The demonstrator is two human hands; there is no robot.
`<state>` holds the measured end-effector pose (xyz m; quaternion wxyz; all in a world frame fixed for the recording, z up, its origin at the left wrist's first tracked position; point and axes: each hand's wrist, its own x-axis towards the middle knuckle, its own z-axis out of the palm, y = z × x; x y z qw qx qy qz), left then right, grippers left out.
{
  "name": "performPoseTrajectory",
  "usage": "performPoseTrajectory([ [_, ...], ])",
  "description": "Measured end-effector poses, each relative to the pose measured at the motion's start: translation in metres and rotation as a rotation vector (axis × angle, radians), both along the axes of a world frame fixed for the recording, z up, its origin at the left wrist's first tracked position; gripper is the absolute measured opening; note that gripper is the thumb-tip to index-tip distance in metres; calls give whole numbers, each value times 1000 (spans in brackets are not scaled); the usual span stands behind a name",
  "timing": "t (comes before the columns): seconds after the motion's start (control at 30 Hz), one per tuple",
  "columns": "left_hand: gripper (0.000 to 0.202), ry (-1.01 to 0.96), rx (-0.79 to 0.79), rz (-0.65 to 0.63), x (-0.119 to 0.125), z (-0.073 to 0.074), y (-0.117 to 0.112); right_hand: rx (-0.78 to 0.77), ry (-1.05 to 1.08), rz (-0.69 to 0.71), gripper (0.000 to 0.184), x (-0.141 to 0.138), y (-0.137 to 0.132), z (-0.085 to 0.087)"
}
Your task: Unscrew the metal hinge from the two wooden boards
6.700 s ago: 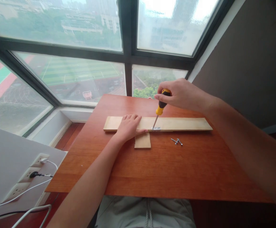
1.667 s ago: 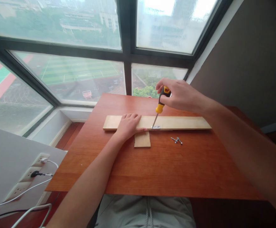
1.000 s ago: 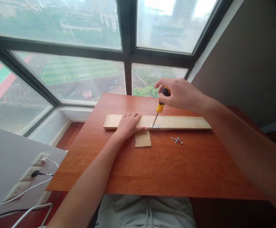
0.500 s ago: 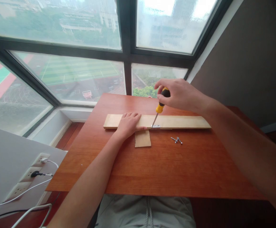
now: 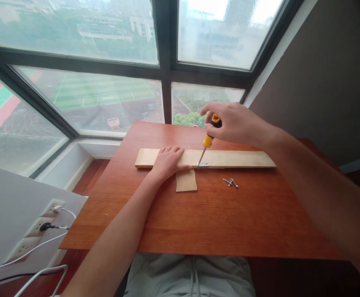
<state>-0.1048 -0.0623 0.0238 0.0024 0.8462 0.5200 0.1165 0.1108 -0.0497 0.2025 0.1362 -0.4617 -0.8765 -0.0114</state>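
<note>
My right hand [image 5: 229,119] is closed round the black and yellow handle of a screwdriver [image 5: 208,141], which leans with its shaft slanting down to the left. The tip meets the left end of a small metal hinge or bracket [image 5: 203,165] at the front edge of a long pale wooden board [image 5: 229,157]. Whether a screw sits under the tip is too small to tell. Flat across the board, left of the metal piece, lies my left hand [image 5: 169,160], fingers stretched out and thumb along the front edge. A thin square wooden piece [image 5: 186,181] lies just below that thumb.
Several loose screws [image 5: 230,182] lie on the reddish-brown table [image 5: 180,222], right of the square piece. Large windows [image 5: 105,95] stand behind the table. At the lower left, a wall with sockets [image 5: 40,225] has plugs and cables.
The screwdriver handle has turned slightly in my right hand, and more yellow shows at its top. My left hand, the board and the screws have stayed in place.
</note>
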Motion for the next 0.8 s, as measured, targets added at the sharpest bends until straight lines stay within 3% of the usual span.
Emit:
performPoseTrajectory([
  [0.17, 61, -4, 2, 1, 0, 0, 0, -46, 26, 36, 40, 1, -1, 1],
  [0.4, 62, -5, 12, -4, 0, 0, 1, 12, 13, -43, 35, 0, -1, -1],
  [0.63, 63, -11, 32, -16, -2, -6, 2, -65, 44, 24, 37, 1, -1, 2],
  [0.8, 62, -15, 30, -19, -2, -7, 3, -11, -4, -29, 33, 0, -1, 1],
])
